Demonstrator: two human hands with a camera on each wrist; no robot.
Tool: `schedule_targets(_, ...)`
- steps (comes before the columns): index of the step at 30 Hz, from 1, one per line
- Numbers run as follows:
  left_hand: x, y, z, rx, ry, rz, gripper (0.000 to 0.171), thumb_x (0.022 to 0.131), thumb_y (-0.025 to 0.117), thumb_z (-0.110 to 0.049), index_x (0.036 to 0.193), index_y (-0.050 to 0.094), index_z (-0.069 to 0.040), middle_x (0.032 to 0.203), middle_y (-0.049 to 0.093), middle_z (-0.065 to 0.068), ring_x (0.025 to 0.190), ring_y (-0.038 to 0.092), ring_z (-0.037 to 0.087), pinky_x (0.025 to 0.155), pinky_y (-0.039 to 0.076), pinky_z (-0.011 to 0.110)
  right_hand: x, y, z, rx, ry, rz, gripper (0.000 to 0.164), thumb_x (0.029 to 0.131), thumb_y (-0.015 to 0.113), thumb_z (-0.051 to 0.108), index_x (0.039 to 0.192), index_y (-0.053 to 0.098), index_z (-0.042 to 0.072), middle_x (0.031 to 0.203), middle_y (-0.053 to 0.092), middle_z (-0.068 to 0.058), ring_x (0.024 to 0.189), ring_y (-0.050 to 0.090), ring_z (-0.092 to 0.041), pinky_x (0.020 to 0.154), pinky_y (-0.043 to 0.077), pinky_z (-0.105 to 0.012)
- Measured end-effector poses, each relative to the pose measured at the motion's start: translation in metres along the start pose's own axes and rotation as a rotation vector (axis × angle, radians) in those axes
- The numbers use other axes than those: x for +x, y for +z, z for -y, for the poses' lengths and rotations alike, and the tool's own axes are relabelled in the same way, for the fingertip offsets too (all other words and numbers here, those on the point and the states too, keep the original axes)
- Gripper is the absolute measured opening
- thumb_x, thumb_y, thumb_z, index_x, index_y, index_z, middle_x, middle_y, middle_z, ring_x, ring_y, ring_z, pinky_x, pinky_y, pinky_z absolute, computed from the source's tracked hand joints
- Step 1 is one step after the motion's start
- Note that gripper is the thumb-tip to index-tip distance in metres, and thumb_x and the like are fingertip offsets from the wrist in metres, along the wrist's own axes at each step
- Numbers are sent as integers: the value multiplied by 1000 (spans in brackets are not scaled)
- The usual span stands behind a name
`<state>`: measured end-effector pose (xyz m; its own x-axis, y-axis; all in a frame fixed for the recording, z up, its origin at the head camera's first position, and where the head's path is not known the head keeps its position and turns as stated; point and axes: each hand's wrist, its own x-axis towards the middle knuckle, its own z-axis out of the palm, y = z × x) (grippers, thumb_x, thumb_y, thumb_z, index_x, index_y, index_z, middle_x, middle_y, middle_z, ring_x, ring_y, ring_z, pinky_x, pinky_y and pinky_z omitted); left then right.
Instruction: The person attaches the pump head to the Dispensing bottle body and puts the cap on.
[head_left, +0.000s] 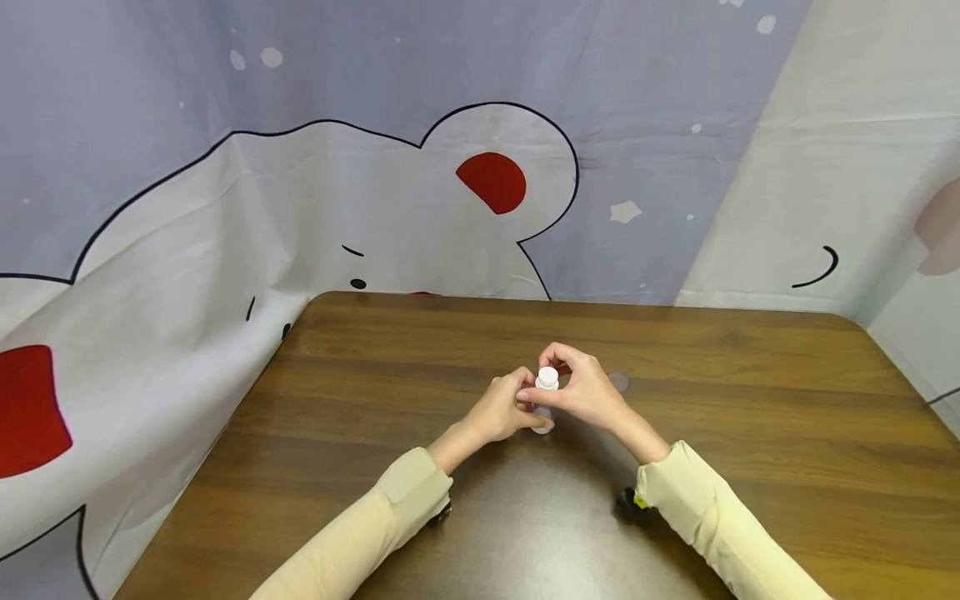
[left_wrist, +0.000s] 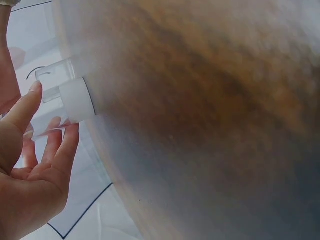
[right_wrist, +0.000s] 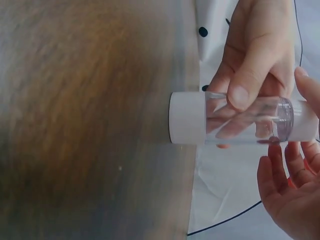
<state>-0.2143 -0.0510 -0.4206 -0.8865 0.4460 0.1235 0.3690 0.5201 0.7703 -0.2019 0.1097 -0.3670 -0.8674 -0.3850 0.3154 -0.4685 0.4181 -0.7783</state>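
Note:
A clear cylindrical pump-style bottle (right_wrist: 275, 117) with a thick white base (right_wrist: 187, 118) stands upright on the table between the hands. My left hand (head_left: 495, 408) grips its clear body, thumb on the near side and fingers behind. At the top, the thumb and fingers of my right hand (head_left: 588, 392) pinch the white neck piece (head_left: 548, 378). A clear cap (left_wrist: 54, 73) stands on the table just beyond the bottle, to the right of the right hand in the head view.
The brown wooden table (head_left: 750, 400) has rounded far corners. Behind it and along the left hangs a printed cloth (head_left: 645, 125) with cartoon bear shapes. A dark wrist device (head_left: 636, 505) shows under the right sleeve.

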Motion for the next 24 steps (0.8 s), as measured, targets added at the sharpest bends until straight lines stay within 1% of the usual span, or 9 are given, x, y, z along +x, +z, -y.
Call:
schedule_targets(3,1,0,1,-6,14,-1,42,73,85,-16,98,55,-1,81,63,10,69,51,10,58,41,14,1,2,1,-13,-4,-14,33,70,85,11,83,56,2,77,60,-7,76,59,-17,63,45,-22)
schedule_targets(5,1,0,2,-10,25,-1,42,73,85,-16,99,55,-1,82,63,11,70,52,12,58,41,14,4,6,-11,-19,-15,-22,32,71,86,15,84,58,5,79,62,-5,74,57,-13,61,44,-19)
schedule_targets(8,0,0,2,-14,30,1,42,72,85,-16,99,55,-1,83,62,10,71,52,12,58,41,14,7,12,-29,-12,-24,-14,31,72,85,22,84,59,12,81,63,0,73,57,-10,62,46,-21)
schedule_targets(10,0,-1,2,-17,34,2,43,72,85,-16,100,55,-1,85,62,9,71,51,11,59,41,15,9,16,-41,-11,-41,-10,30,72,85,26,84,59,17,82,63,3,74,57,-10,63,47,-22)
schedule_targets(12,0,-1,2,-15,33,2,43,72,85,-16,100,55,-2,86,62,7,72,51,11,59,42,15,8,15,-41,-5,-58,-1,29,73,84,25,86,59,18,84,63,4,77,57,-9,66,48,-22)
schedule_targets(15,0,-1,1,5,30,3,45,72,85,-17,102,55,-2,87,62,6,72,52,10,61,43,16,7,11,-42,19,-90,16,30,74,84,23,92,61,17,89,63,3,84,58,-11,74,48,-23)
schedule_targets(17,0,-1,0,7,20,7,45,72,85,-17,102,55,-2,89,63,6,73,53,10,62,44,16,5,7,-42,54,-108,44,30,77,82,19,99,62,14,96,64,1,91,60,-13,81,48,-23)
schedule_targets(21,0,-1,-1,0,7,10,44,72,85,-15,100,54,-1,92,67,10,77,58,11,66,48,16,3,-3,-42,139,-173,130,29,85,72,7,113,62,6,111,64,-9,104,60,-25,93,47,-25)
schedule_targets(24,0,-1,-2,-9,5,9,44,72,85,-13,100,53,-1,95,69,13,80,62,14,69,50,17,1,-11,-42,190,-211,193,31,89,64,1,119,59,1,117,63,-17,112,58,-27,99,44,-21)
